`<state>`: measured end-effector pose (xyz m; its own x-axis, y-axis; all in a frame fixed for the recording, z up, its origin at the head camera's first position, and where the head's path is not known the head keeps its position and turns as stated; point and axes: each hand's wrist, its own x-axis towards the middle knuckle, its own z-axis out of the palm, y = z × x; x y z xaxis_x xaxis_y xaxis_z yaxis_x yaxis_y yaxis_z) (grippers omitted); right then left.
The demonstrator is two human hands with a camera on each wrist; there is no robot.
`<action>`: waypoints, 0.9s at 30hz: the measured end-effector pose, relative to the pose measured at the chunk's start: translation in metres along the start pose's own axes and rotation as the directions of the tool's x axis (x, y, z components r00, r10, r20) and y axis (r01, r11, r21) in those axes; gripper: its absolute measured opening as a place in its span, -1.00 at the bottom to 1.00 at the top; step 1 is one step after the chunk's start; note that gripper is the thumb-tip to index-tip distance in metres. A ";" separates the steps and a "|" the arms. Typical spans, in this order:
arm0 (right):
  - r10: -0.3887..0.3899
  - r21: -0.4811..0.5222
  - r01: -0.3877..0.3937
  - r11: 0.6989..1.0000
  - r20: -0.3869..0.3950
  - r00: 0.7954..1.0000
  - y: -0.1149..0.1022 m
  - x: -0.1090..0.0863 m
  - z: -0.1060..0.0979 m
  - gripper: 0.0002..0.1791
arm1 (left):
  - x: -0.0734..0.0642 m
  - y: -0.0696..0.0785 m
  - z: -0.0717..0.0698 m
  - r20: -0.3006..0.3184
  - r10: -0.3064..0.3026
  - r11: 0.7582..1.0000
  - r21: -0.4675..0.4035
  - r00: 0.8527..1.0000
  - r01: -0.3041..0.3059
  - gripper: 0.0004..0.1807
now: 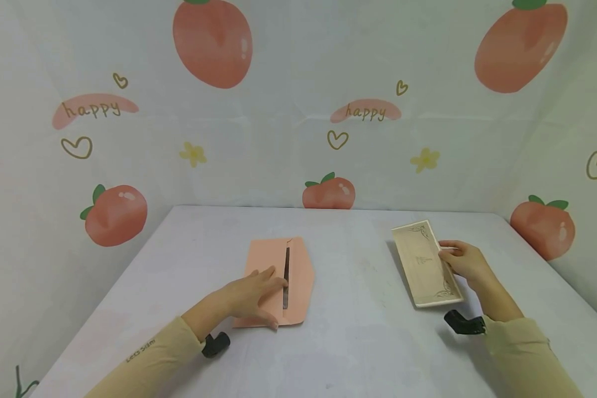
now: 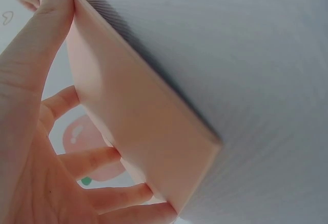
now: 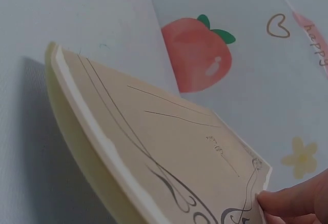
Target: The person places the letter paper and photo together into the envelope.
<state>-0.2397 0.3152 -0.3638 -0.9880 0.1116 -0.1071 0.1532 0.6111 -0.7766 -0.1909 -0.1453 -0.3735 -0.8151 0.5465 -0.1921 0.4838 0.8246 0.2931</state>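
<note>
A salmon-pink envelope (image 1: 299, 276) lies on the table, its pointed flap spread out to the right and a narrow dark strip running beside the flap. Across its lower left part rests my left hand (image 1: 251, 296), fingers spread. In the left wrist view the fingertips and thumb touch the envelope (image 2: 133, 116) at its edges. Over on the right, my right hand (image 1: 466, 264) pinches a beige card (image 1: 423, 265) by its right edge. The card has white borders and dark scroll ornaments in its corners; it is tilted above the table, and the right wrist view shows its thickness.
The white tabletop (image 1: 348, 342) ends at a back wall sheet (image 1: 288, 155) printed with red fruit, hearts and flowers. Side sheets stand left and right. A black wrist device (image 1: 216, 345) is at the left cuff, another (image 1: 464, 323) at the right cuff.
</note>
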 end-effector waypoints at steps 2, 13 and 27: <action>-0.003 0.009 0.003 1.000 0.003 1.000 -0.001 0.000 0.000 -0.46 | 0.000 0.000 0.000 -0.002 -0.001 1.000 -0.001 1.000 0.001 -0.10; -0.060 0.065 0.058 0.996 0.033 0.998 -0.005 0.004 0.007 -0.45 | -0.001 0.001 -0.001 0.007 -0.014 0.999 -0.033 1.000 0.014 -0.09; -0.101 0.062 0.098 0.993 0.036 0.994 -0.023 0.001 0.024 -0.48 | -0.003 0.003 -0.003 0.015 -0.024 0.999 -0.048 1.000 0.025 -0.08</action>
<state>-0.2444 0.2827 -0.3612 -0.9985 0.0213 -0.0506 0.0537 0.5691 -0.8205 -0.1880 -0.1447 -0.3691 -0.8216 0.5285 -0.2137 0.4473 0.8300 0.3333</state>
